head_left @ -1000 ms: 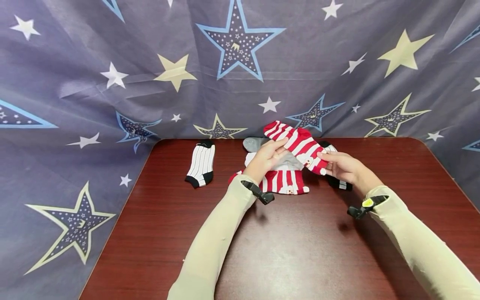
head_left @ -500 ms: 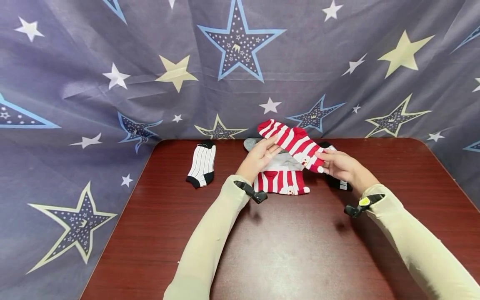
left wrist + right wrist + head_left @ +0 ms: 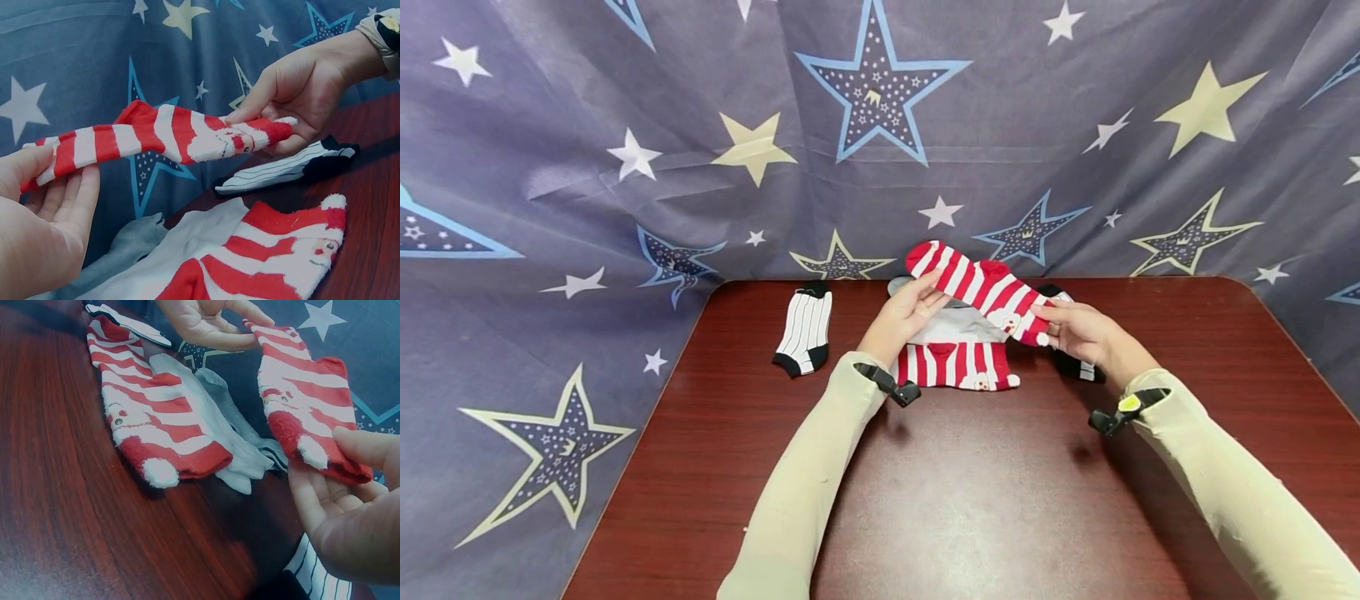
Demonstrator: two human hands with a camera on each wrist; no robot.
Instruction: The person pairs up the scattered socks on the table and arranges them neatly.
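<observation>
Over one brown table, a person's left hand pinches the toe and right hand the cuff of a raised red-and-white sock, thumbs above, fingers beneath. Should the left pinch loosen, the toe could flop. Counted: two red-and-white socks, one held and a second sock lying below; apparently two grey socks, a pale one and a darker one; two short black-and-white socks, one leftward, one rightward.

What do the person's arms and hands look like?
Both arms have long, pale cream sleeves. The left hand and right hand are bare, no gloves. Each wrist wears a black strap with a small black gadget, and the right one has a bright yellow patch.
</observation>
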